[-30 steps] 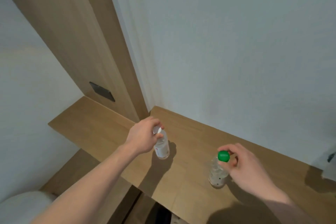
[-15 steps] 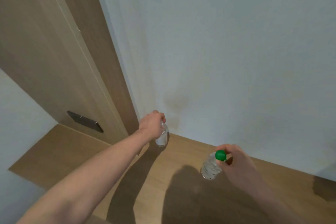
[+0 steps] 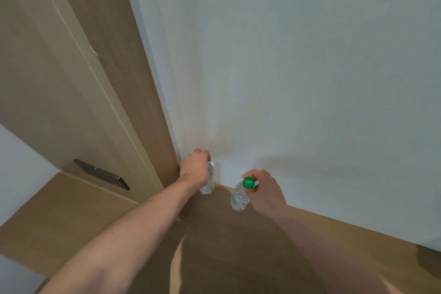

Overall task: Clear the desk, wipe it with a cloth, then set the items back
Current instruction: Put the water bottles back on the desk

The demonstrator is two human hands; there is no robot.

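Observation:
My left hand point(image 3: 194, 169) grips the top of a small clear bottle with a white label point(image 3: 208, 184), which stands in the back corner of the wooden desk point(image 3: 226, 241) against the white wall. My right hand point(image 3: 265, 192) pinches the neck of a clear bottle with a green cap point(image 3: 239, 196) just to the right of the first, close to the wall. Whether this bottle touches the desk I cannot tell. Both forearms reach forward over the desk.
A tall wooden panel point(image 3: 71, 83) with a dark plate point(image 3: 101, 174) rises at the left, above a lower wooden ledge point(image 3: 55, 210). The white wall point(image 3: 298, 79) closes the desk at the back. A dark shadow lies at the far right edge.
Both hands have carried the bottles away from the desk's middle to the back corner by the wall. The green-capped bottle now stands close beside the labelled one.

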